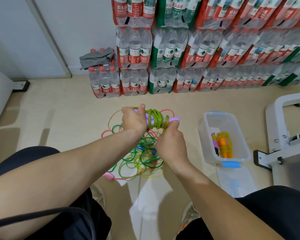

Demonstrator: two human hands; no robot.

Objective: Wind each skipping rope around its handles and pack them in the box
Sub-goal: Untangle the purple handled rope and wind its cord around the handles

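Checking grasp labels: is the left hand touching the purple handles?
Touching. The head view shows the left hand with its fingers curled round the purple handles, just left of the green rope coils.

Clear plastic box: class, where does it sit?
Head view: the clear plastic box sits on the floor at right, between the right hand and a grey frame.

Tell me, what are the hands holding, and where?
The left hand grips the purple handles at one end; the right hand pinches the green rope just below its coil round them.
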